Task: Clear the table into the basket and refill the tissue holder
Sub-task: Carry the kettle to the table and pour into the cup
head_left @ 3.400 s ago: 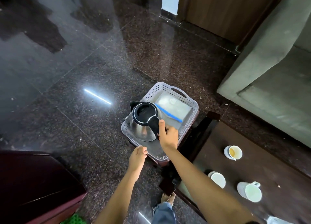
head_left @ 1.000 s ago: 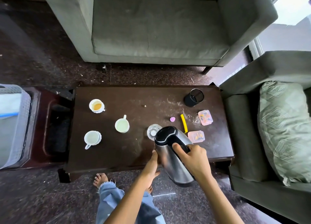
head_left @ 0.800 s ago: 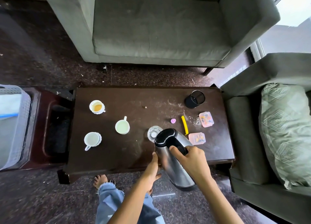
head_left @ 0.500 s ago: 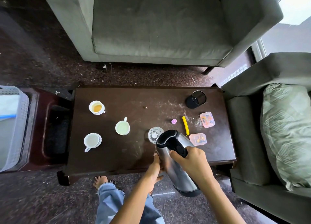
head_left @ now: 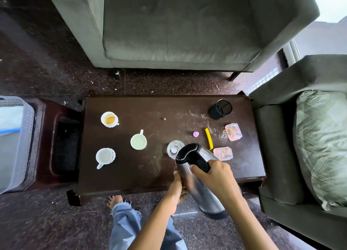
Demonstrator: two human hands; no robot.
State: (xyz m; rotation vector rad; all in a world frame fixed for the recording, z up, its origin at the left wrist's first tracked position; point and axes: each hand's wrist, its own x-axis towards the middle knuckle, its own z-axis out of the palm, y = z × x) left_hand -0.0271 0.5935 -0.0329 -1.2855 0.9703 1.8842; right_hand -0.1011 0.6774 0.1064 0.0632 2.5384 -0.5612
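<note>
Table point(head_left: 131, 174): one dark wooden low table; everything below but the basket and kettle stands on it.
Basket point(head_left: 28, 137): one, pale perforated plastic, on a stand at the table's left end.
Kettle point(head_left: 199, 184): one steel kettle, tilted, spout end over the glass, base out past the table's near edge.
Right hand point(head_left: 216, 176): fingers curled tight around the kettle's black handle.
Left hand point(head_left: 176, 188): fingers pressed flat against the kettle's side.
Cups point(head_left: 138, 141): three white, left half.
Pen holder point(head_left: 220, 109): one black mesh cylinder, far right corner.
Glass point(head_left: 173, 149): one, clear.
Pink boxes point(head_left: 233, 132): two, small, right.
</note>
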